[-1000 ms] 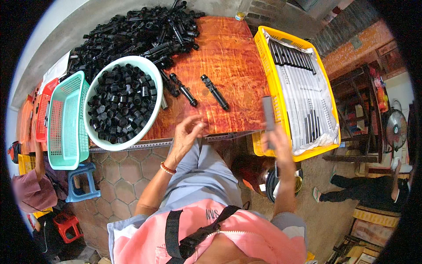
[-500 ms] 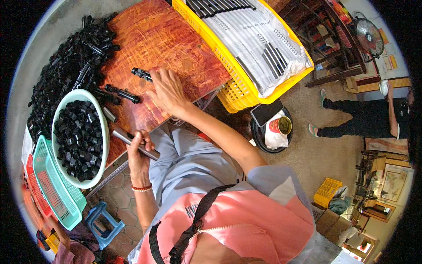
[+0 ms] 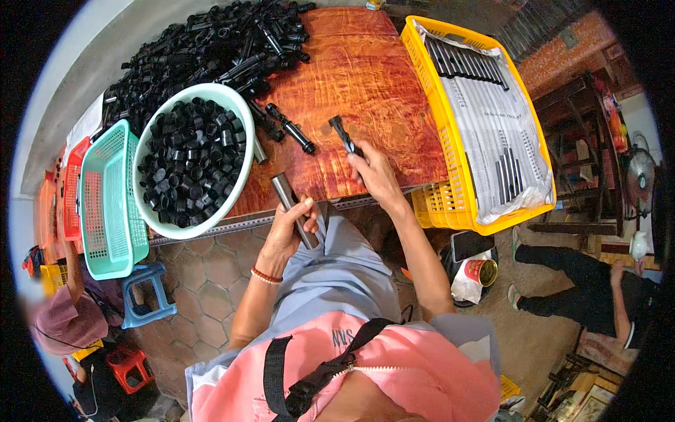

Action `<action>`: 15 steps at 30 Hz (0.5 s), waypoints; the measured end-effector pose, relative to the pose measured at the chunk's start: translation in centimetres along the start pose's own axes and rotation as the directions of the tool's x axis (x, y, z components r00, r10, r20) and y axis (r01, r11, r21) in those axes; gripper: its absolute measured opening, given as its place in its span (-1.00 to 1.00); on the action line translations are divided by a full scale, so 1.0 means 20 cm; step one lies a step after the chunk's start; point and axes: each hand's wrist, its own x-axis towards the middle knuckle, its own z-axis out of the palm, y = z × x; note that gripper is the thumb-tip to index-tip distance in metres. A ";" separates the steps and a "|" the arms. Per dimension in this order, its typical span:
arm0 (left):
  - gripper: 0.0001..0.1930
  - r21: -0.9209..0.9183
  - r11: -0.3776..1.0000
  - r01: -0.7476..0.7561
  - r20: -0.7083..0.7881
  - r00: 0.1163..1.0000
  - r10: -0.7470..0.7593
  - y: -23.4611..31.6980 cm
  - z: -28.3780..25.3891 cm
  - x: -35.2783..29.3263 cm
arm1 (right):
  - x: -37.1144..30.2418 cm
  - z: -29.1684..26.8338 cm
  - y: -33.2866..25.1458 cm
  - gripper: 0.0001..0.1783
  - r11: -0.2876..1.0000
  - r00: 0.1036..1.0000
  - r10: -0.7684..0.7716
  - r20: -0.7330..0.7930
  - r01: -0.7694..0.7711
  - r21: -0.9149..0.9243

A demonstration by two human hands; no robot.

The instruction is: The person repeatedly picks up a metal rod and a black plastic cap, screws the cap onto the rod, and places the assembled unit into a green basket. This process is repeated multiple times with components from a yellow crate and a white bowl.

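Note:
My left hand (image 3: 283,231) is closed round a smooth grey metal tube (image 3: 283,190), held at a slant over my lap by the table's near edge. The tube's far end reaches over the tabletop. In my right hand (image 3: 382,177) is a black plastic fitting (image 3: 339,131), pinched at its near end and pointing away from me over the wood. Left of it, another black fitting (image 3: 290,129) lies on the table. A short grey tube (image 3: 259,150) rests beside the pale green bowl (image 3: 245,160), which is full of small black caps (image 3: 188,165).
A big heap of black fittings (image 3: 204,53) covers the far left of the wooden table (image 3: 351,63). On the right, a yellow crate (image 3: 430,84) holds paper and dark tubes. Left stand a green basket (image 3: 105,246), a blue stool (image 3: 151,295) and a seated person (image 3: 70,320).
My view has swung, shifting everything across the picture. My right hand now grips the fitting's near end, and the fitting has turned to point away from me. My left hand still holds the tube.

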 end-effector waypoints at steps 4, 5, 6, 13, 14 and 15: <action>-0.78 0.027 1.000 -0.012 0.009 1.000 0.011 0.02 0.04 0.05 | -0.14 0.02 -0.03 -0.59 0.997 0.999 -0.054 -0.002 0.054 0.051; -0.78 0.034 0.999 -0.022 0.009 1.000 0.022 0.02 0.06 0.06 | -0.17 0.03 -0.04 -0.60 0.996 0.998 -0.058 -0.005 0.058 0.071; -0.80 0.009 0.999 -0.042 0.018 0.999 0.042 0.01 0.06 0.07 | -0.20 0.03 -0.07 -0.63 0.994 1.000 -0.012 0.004 0.011 0.111; -0.81 -0.038 0.999 -0.011 -0.037 0.999 0.010 0.05 0.07 0.04 | -0.31 0.12 -0.07 -0.63 0.934 0.988 0.132 0.076 -0.150 0.325; -0.81 -0.038 0.999 -0.019 -0.024 1.000 0.018 0.05 0.07 0.04 | -0.33 0.12 -0.08 -0.60 0.938 0.986 0.139 0.091 -0.160 0.308; -0.80 -0.032 0.999 -0.017 -0.005 1.000 0.016 0.04 0.04 0.05 | -0.35 0.13 -0.08 -0.56 0.941 0.984 0.146 0.104 -0.170 0.291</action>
